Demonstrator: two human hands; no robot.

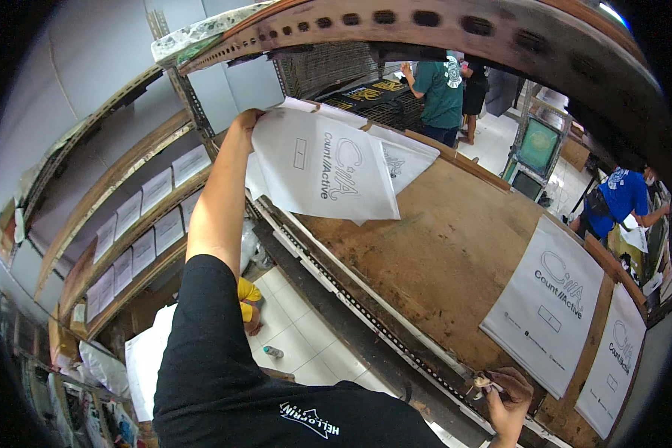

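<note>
My left hand (251, 119) is stretched out to the far left, its fingers closed on the corner of a white sheet (284, 175) printed with grey lettering. This sheet hangs partly lifted over the wooden board (440, 246), and the corner of another white printed sheet (414, 158) shows from under it. At the front edge of the board, on the right, my right hand (509, 390) has its fingers curled in; a small pale thing shows at the fingertips, too small to name. Beside that hand a white printed sheet (552, 299) lies flat, with another printed sheet (612, 358) farther right.
A perforated metal beam (396, 19) arches overhead. Shelves with rows of white sheets (155, 188) stand at left. Beyond the board are a person in a green shirt (437, 97) and one in blue (623, 194). A small bottle (273, 352) is on the tiled floor.
</note>
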